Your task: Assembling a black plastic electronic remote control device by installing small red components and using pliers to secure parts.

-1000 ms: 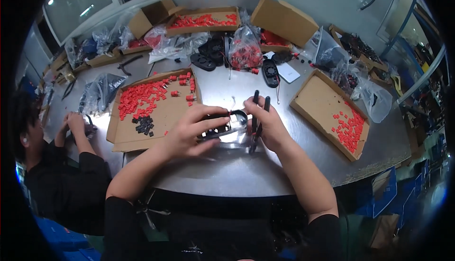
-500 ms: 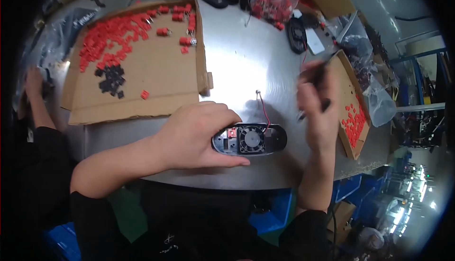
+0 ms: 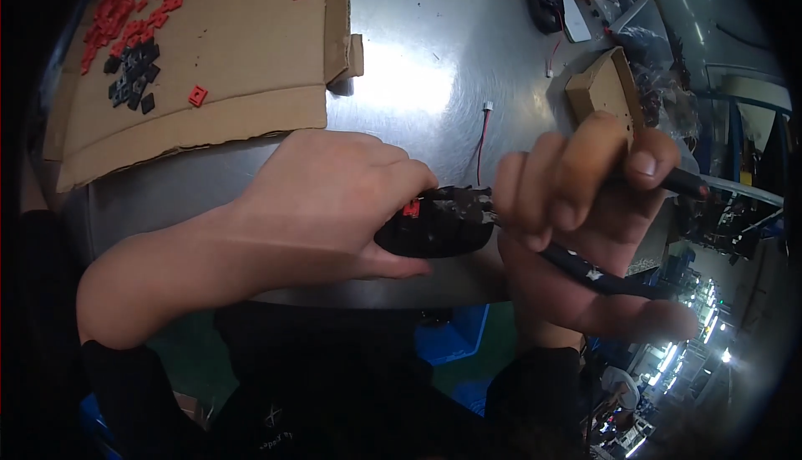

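Note:
My left hand (image 3: 334, 188) is closed around a black oval housing (image 3: 430, 238), fingers along its far side and thumb along the near side. A small red piece (image 3: 411, 208) shows inside the housing near my fingertips. From its far side a thin red wire (image 3: 482, 147) with a white connector runs out over the metal table. My right hand (image 3: 576, 172) grips dark-handled pliers (image 3: 585, 274), its fingers around one handle and thumb by the other. The tips of the pliers point left at the housing's right end. Blur hides whether they touch anything and where the fan sits.
At the left lies a cardboard tray (image 3: 259, 55) holding many red pieces (image 3: 138, 9) and a cluster of black pieces (image 3: 134, 76). A smaller cardboard box (image 3: 597, 84) stands at the right. Another black housing (image 3: 545, 0) lies at the back of the metal table (image 3: 401, 84).
My right hand has brought the pliers left to the housing and nearer to the camera. The housing has tilted in my left hand, and its fan no longer shows. My view has shifted.

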Tool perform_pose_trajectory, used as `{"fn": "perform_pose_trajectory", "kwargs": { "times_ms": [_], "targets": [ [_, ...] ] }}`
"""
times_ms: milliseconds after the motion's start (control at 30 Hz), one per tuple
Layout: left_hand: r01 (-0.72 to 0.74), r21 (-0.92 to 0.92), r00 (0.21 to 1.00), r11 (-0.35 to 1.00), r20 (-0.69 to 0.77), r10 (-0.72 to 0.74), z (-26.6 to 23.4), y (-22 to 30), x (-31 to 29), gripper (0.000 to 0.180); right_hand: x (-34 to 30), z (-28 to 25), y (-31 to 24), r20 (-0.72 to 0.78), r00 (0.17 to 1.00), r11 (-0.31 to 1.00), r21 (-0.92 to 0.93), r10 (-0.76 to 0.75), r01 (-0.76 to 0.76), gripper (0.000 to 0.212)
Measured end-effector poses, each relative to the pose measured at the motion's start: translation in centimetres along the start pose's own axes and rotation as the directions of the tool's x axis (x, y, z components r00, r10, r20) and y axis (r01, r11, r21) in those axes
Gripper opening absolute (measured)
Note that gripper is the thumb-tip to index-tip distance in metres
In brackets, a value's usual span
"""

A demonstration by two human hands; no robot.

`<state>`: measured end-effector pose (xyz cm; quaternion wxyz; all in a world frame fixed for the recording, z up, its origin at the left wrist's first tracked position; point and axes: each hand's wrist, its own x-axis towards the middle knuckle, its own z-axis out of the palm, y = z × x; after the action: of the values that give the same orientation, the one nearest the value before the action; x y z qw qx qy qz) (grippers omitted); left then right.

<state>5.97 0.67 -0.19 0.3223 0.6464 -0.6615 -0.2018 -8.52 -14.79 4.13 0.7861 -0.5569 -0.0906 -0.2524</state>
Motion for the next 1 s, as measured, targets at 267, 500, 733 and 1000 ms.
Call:
{"fn": "perform_pose_trajectory", "kwargs": {
  "times_ms": [267,500,733,1000],
  "targets": [
    [0.070,-0.001,0.995,0.998,0.067,-0.070,-0.3,0.3,0.0,0.051,-0.3,1.1,1.0,-0.065,0.996,0.998,-0.034,0.056,-0.059,0.093],
    [0.125,-0.004,0.985,0.992,0.123,-0.123,-0.3,0.5,0.3,0.048,-0.5,0.9,1.7,-0.043,0.997,0.994,-0.086,0.061,-0.064,0.083],
    [0.085,-0.047,0.995,0.995,0.055,-0.083,-0.1,0.4,0.0,0.048,-0.6,1.3,4.1,-0.028,0.987,0.986,0.049,-0.161,0.162,0.089],
    [0.121,-0.055,0.991,0.991,0.066,-0.118,-0.3,0.8,0.1,0.051,-1.5,2.0,2.6,-0.030,0.996,0.979,-0.190,-0.086,0.079,0.077]
  ]
}}
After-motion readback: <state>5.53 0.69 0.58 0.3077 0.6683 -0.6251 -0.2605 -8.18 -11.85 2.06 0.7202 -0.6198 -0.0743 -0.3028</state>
